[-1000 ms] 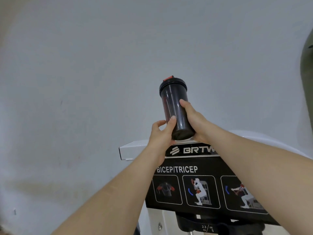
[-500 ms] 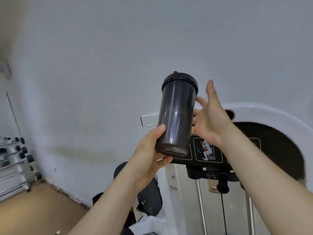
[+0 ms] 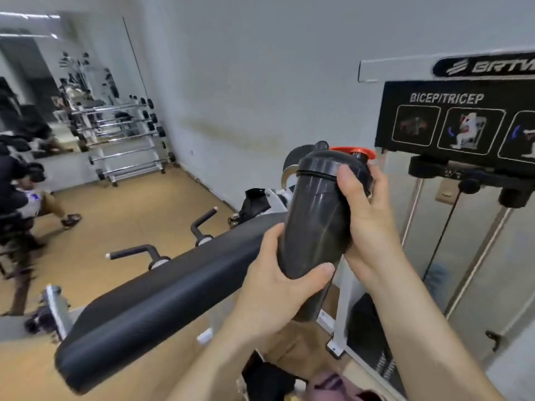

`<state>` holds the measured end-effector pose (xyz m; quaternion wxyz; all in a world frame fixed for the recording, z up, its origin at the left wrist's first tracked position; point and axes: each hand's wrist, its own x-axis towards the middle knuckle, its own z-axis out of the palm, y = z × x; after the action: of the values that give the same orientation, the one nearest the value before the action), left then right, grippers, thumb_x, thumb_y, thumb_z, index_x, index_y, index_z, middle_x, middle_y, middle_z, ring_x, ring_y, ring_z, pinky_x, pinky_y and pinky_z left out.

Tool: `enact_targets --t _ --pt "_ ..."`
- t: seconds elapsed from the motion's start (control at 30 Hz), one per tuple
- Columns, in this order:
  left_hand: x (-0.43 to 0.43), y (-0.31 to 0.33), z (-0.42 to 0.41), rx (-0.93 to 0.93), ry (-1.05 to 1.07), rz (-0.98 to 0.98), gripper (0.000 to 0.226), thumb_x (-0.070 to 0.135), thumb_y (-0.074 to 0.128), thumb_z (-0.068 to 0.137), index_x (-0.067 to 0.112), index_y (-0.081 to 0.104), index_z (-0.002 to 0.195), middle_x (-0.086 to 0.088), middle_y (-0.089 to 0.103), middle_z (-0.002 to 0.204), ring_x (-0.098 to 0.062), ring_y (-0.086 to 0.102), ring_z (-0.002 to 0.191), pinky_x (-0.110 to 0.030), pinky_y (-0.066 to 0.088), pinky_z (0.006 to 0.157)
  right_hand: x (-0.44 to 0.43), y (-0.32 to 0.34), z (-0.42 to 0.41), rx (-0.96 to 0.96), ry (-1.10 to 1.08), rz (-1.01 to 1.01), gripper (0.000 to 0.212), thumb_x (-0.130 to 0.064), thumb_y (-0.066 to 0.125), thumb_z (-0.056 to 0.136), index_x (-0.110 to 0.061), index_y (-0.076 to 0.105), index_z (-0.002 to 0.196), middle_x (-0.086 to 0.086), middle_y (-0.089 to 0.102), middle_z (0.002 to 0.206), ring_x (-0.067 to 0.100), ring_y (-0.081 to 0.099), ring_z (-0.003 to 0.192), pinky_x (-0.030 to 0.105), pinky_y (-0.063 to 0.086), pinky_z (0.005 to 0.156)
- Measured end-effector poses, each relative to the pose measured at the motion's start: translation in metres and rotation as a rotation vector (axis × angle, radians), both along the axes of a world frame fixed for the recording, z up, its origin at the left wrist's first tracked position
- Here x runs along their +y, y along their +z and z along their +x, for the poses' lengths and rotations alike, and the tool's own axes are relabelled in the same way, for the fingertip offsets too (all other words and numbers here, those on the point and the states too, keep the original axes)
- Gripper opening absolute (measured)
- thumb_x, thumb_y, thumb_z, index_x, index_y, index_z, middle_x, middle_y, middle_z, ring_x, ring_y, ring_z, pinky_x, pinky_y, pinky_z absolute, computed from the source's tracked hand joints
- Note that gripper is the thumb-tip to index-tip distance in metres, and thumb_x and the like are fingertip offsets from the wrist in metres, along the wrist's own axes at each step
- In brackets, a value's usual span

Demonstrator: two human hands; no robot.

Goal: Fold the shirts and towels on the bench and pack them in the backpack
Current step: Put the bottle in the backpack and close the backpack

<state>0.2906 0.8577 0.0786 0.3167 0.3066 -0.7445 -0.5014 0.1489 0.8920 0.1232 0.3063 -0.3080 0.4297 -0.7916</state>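
Bottle (image 3: 315,215) — left hand (image 3: 275,293) low, right hand (image 3: 367,218) high

2 bare forearms come in from 6 and 5 o'clock and meet near centre. The left hand (image 3: 278,287) wraps the lower end of a dark bottle (image 3: 315,221), thumb across the front. The right hand (image 3: 367,224), at the bottle's 3 o'clock side, grips just under the lid (fingers hidden behind).

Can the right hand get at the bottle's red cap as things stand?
Probably yes: the right hand grips the bottle near its top, and the red cap sits uncovered just above it.
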Motion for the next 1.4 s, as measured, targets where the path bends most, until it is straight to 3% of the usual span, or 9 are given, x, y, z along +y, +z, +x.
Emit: enact_targets --t 0.23,0.37,0.47,0.57,0.8,1.0,1.1,1.23,1.4 --pt "0.035 -0.060 0.186 0.093 -0.176 0.376 0.054 0.043 0.062 0.082 0.029 0.049 0.133 0.007 0.067 0.119 -0.014 0.064 0.110 -0.030 0.052 0.090 0.027 -0.044 0.137 -0.130 0.451 0.183 0.098 -0.070 0.076 0.056 -0.017 0.056 0.135 0.011 0.062 0.131 0.028 0.059 0.121 0.048 0.049 0.097" --pt "0.056 -0.104 0.320 0.188 -0.125 0.573 0.080 0.049 0.082 0.058 0.015 0.053 0.125 0.000 0.071 0.109 -0.015 0.067 0.100 -0.027 0.053 0.084 0.038 -0.079 0.265 -0.125 0.518 0.225 0.065 -0.043 0.071 0.076 -0.010 0.058 0.131 0.012 0.068 0.121 0.029 0.064 0.113 0.038 0.057 0.081" --pt "0.075 -0.115 0.414 0.127 -0.077 0.601 0.077 0.048 0.081 0.069 0.010 0.051 0.129 0.001 0.070 0.116 -0.014 0.065 0.108 -0.023 0.051 0.085 0.043 -0.094 0.357 -0.017 0.591 0.234 0.057 -0.033 0.068 0.076 -0.012 0.058 0.128 0.009 0.067 0.121 0.026 0.064 0.112 0.040 0.055 0.088" --pt "0.093 -0.114 0.486 0.054 0.117 0.542 0.043 0.023 0.072 0.086 0.023 0.049 0.123 0.023 0.069 0.102 0.005 0.064 0.098 -0.014 0.051 0.078 0.043 -0.099 0.438 0.152 0.668 0.278 0.049 -0.029 0.067 0.076 -0.023 0.057 0.123 0.002 0.071 0.111 0.020 0.069 0.100 0.037 0.057 0.078" --pt "0.094 -0.140 0.589 0.083 0.566 0.363 0.069 0.043 0.079 0.065 0.037 0.048 0.126 0.013 0.066 0.114 -0.009 0.063 0.106 -0.043 0.054 0.092 0.001 -0.107 0.591 0.362 0.818 0.419 0.064 -0.052 0.071 0.059 -0.038 0.053 0.119 -0.003 0.066 0.112 0.016 0.067 0.098 0.026 0.054 0.067" --pt "0.032 -0.151 0.659 -0.172 0.813 0.204 0.072 0.056 0.079 0.061 0.055 0.037 0.120 0.028 0.056 0.106 0.011 0.055 0.095 -0.026 0.055 0.080 -0.081 -0.116 0.645 0.958 0.806 0.410 0.072 -0.049 0.069 0.080 -0.043 0.031 0.141 -0.013 0.040 0.141 0.005 0.043 0.122 0.020 0.043 0.082" --pt "-0.021 -0.151 0.685 -0.341 0.833 0.080 0.074 0.060 0.077 0.060 0.060 0.029 0.117 0.026 0.053 0.106 0.009 0.054 0.091 -0.025 0.055 0.075 -0.129 -0.127 0.664 1.272 0.784 0.282 0.081 -0.051 0.070 0.078 -0.045 0.024 0.144 -0.017 0.031 0.144 0.005 0.041 0.123 0.032 0.049 0.096" --pt "-0.108 -0.150 0.715 -0.500 0.818 -0.065 0.082 0.062 0.074 0.062 0.048 0.029 0.130 0.025 0.047 0.112 0.002 0.051 0.096 -0.029 0.053 0.077 -0.204 -0.142 0.678 1.205 0.714 0.263 0.094 -0.051 0.075 0.073 -0.046 0.016 0.147 -0.020 0.017 0.152 0.008 0.039 0.129 0.038 0.046 0.102" --pt "-0.210 -0.142 0.730 -0.610 0.802 -0.199 0.095 0.062 0.072 0.066 0.035 0.023 0.142 0.015 0.046 0.123 -0.007 0.050 0.107 -0.038 0.053 0.087 -0.282 -0.151 0.696 0.801 0.634 0.435 0.120 -0.063 0.075 0.058 -0.052 -0.005 0.146 -0.018 0.012 0.158 0.002 0.029 0.134 0.046 0.036 0.111"
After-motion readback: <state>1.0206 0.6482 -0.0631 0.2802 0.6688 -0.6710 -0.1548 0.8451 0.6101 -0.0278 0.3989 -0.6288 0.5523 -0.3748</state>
